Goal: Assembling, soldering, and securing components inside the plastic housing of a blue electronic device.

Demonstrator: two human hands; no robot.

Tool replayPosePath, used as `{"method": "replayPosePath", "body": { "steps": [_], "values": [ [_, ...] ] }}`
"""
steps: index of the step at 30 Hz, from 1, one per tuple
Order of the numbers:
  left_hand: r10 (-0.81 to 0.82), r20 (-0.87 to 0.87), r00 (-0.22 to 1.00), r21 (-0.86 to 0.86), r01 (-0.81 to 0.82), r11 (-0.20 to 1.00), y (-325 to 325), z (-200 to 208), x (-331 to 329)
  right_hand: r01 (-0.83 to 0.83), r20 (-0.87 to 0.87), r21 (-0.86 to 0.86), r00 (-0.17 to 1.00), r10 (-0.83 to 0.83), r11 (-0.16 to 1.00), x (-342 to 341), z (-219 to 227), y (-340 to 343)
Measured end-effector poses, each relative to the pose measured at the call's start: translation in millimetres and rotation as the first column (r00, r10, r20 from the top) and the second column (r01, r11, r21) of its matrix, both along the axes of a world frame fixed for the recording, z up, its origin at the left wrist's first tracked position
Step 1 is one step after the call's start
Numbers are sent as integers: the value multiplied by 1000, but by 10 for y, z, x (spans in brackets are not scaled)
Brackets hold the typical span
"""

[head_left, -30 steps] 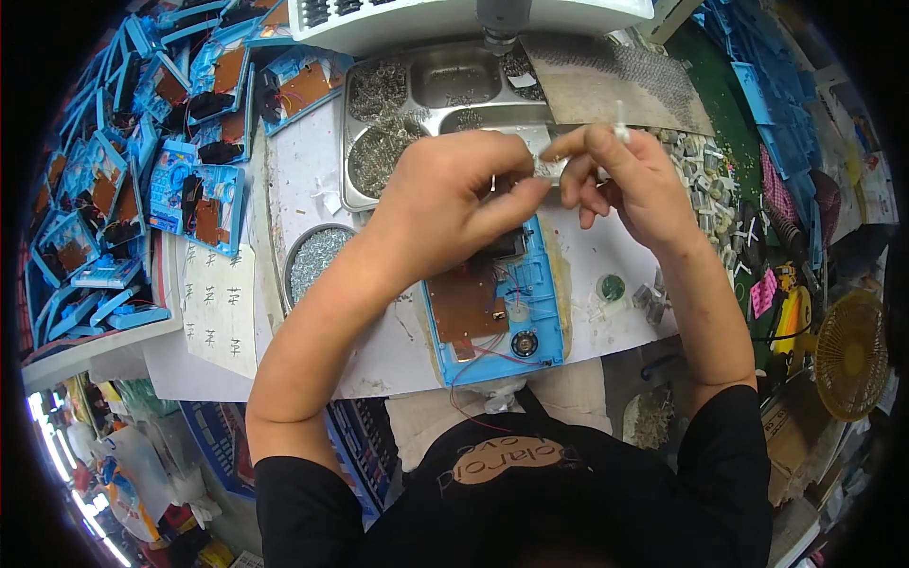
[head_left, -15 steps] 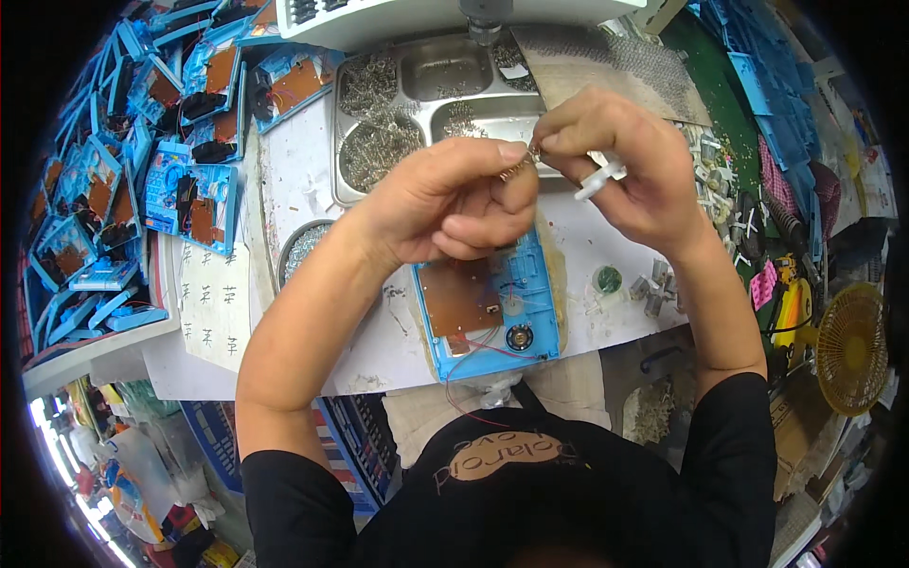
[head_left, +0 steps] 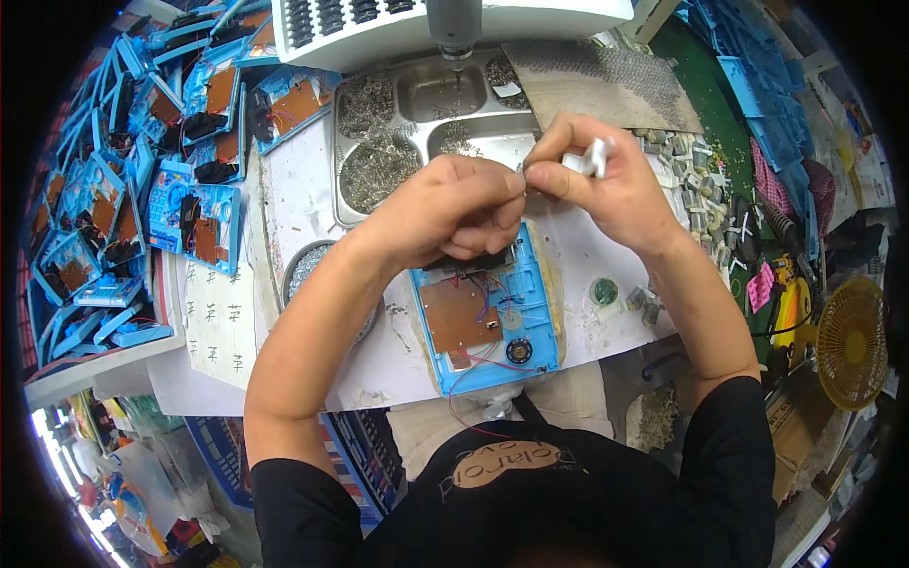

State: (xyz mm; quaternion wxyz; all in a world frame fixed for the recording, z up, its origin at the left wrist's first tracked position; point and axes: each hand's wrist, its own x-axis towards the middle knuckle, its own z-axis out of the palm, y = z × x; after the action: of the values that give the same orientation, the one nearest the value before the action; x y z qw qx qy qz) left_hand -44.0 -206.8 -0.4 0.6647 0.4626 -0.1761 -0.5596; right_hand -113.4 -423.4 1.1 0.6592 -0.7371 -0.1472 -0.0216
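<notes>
Head view, centre-top of frame: left hand (head_left: 454, 213) and right hand (head_left: 606, 185) meet fingertip to fingertip, raised above the work so the pinch sits close under the eyes; left hand curled nearly closed, thumb and forefinger pinched on sth too small to make out; right hand also closed, pinching at the same spot w/ a small white plastic part (head_left: 592, 156) tucked between its fingers.

Directly below them, centre frame: open blue device shell (head_left: 492, 322), inside up, brown circuit board (head_left: 459, 317) and thin wires exposed; lies flat on the white tabletop (head_left: 294, 189), near its front edge, prob. so it stays within easy reach.

Upper centre: steel compartment tray (head_left: 417, 123) of small metal parts, just behind the hands; short reach.

Upper left: heap of blue shells (head_left: 142, 189) crowds that side; right side: loose small parts (head_left: 696, 189), yellow fan (head_left: 852, 346) at the edge; free room mostly the paper strip left of the shell.
</notes>
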Motion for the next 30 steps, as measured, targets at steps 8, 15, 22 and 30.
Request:
{"method": "replayPosePath", "body": {
  "steps": [8,15,22,30],
  "values": [
    [109,-236,966,98,-88,991,-91,-69,82,185,529,-326,848,17,927,80,-94,-57],
    [142,512,847,75,-209,975,-72,-155,12,55,-146,-24,988,-58,998,28,-9,-106],
    [103,647,756,112,-228,967,-156,39,-54,34,-216,-15,976,-36,999,32,-49,-123],
    [-158,-363,918,-141,114,983,-118,-89,146,302,538,-374,841,-60,877,110,-313,-117]
  ]
}}
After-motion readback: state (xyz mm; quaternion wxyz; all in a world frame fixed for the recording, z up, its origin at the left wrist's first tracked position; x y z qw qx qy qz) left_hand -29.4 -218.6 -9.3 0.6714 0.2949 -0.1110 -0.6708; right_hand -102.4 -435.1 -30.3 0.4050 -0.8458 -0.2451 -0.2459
